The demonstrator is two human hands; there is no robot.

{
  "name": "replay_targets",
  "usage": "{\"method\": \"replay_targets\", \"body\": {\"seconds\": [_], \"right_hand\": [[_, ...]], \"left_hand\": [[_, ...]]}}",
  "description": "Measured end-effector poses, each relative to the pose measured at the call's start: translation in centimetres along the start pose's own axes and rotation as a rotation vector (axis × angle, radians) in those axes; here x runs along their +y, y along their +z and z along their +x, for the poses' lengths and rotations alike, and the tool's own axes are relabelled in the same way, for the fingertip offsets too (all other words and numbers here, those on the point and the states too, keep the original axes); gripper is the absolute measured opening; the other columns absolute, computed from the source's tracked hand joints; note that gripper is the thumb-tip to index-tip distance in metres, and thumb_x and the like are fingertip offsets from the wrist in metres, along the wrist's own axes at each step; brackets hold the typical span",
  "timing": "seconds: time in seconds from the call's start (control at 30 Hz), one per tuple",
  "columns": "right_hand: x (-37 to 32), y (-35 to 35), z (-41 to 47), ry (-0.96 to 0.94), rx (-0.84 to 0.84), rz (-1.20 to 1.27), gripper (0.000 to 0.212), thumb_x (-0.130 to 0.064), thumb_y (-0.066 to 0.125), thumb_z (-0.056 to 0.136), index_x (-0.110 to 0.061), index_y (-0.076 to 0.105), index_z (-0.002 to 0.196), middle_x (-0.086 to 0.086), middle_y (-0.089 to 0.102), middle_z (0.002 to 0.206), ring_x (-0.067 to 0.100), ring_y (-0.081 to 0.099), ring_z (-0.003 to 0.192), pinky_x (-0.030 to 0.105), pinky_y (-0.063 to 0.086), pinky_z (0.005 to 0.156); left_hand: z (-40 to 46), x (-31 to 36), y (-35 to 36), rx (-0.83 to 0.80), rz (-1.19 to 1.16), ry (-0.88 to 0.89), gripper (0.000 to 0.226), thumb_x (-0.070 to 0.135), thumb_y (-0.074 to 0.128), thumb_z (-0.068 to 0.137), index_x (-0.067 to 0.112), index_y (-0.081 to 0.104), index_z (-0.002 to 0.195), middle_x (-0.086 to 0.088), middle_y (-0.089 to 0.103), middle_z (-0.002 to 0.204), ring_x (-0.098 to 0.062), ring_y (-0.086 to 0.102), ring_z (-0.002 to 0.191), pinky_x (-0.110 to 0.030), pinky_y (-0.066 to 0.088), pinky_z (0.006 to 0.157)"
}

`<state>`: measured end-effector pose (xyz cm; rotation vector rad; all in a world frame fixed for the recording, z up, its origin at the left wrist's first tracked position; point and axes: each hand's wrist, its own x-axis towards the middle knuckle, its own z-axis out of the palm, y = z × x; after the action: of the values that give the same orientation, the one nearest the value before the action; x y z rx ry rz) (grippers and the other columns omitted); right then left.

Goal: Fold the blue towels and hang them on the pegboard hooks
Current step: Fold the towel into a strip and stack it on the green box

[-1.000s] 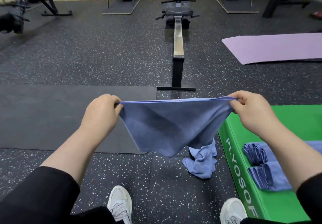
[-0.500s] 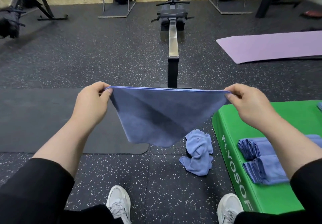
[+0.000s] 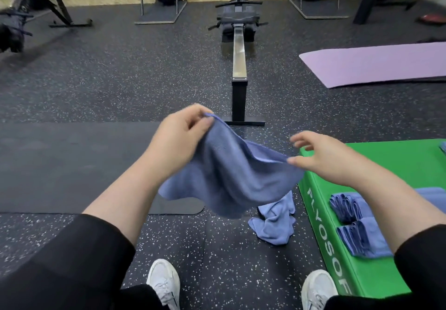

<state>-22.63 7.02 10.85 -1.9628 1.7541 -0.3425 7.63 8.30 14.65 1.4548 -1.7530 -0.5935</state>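
Observation:
I hold a blue towel (image 3: 231, 177) in the air in front of me. My left hand (image 3: 183, 133) pinches one top corner, and the cloth sags down to the right. My right hand (image 3: 323, 157) is at the towel's other end, its fingers spread and lifted and its thumb on the hem; whether it still grips is unclear. A crumpled blue towel (image 3: 275, 223) lies on the floor below. Two folded blue towels (image 3: 354, 223) lie on the green box (image 3: 386, 162) at my right. No pegboard is in view.
A rowing machine (image 3: 239, 68) stretches away straight ahead. A black mat (image 3: 72, 165) lies on the left and a purple mat (image 3: 376, 63) at the far right. More gym machines stand along the back wall. My white shoes (image 3: 164, 283) are on the speckled floor.
My left hand swung its corner right, toward my right hand, so the stretched towel went slack and bunched. My right hand's fingers loosened and spread.

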Motion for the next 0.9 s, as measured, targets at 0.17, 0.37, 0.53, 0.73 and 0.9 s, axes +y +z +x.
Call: {"method": "replay_targets", "body": {"seconds": [0.17,0.37,0.53,0.73,0.9], "right_hand": [[-6.2,1.8,-0.2,-0.259,-0.153,0.397,0.058,-0.031,0.083,0.079,-0.028,0.059,0.131,-0.022,0.065,0.122,-0.012,0.058,0.112,0.007,0.042,0.090],[-8.7,3.2,1.0,-0.347,-0.101,0.503,0.029,-0.031,0.069,0.093,-0.002,0.067,0.089,-0.004,0.053,0.073,0.004,0.043,0.067,0.030,0.036,0.063],[-8.9,2.1,1.5,-0.320,0.058,0.639,0.045,-0.049,0.058,0.085,-0.004,0.061,0.091,0.006,0.057,0.081,0.015,0.047,0.076,0.049,0.044,0.068],[-7.1,0.2,2.0,-0.246,0.308,0.648,0.037,-0.039,0.057,0.089,-0.002,0.057,0.088,0.009,0.053,0.077,0.015,0.046,0.074,0.053,0.048,0.073],[-5.0,-0.9,2.1,-0.150,0.426,0.713,0.023,-0.037,0.061,0.085,-0.014,0.064,0.088,0.010,0.062,0.080,0.016,0.051,0.074,0.042,0.044,0.069]], "left_hand": [[-0.3,1.9,3.2,-0.207,0.040,0.118,0.008,0.027,0.067,0.096,0.026,0.070,0.089,0.018,0.060,0.062,0.006,0.050,0.061,-0.012,0.036,0.061],[-0.2,1.1,2.7,-0.167,-0.200,-0.011,0.013,0.029,0.070,0.093,0.021,0.060,0.093,-0.007,0.061,0.066,-0.014,0.047,0.061,-0.032,0.036,0.058],[-1.8,-1.7,2.0,-0.502,-0.125,-0.197,0.025,0.036,0.072,0.082,0.017,0.068,0.099,-0.008,0.072,0.096,-0.008,0.058,0.080,-0.043,0.052,0.080],[-2.3,-4.1,1.1,-0.403,0.215,-0.320,0.017,0.017,0.065,0.083,0.013,0.053,0.072,-0.002,0.047,0.064,-0.015,0.036,0.061,-0.031,0.029,0.057],[-1.8,-6.5,-1.2,-0.201,0.329,-0.412,0.023,0.011,0.055,0.087,0.012,0.047,0.066,-0.002,0.041,0.059,-0.022,0.032,0.058,-0.031,0.023,0.052]]}}
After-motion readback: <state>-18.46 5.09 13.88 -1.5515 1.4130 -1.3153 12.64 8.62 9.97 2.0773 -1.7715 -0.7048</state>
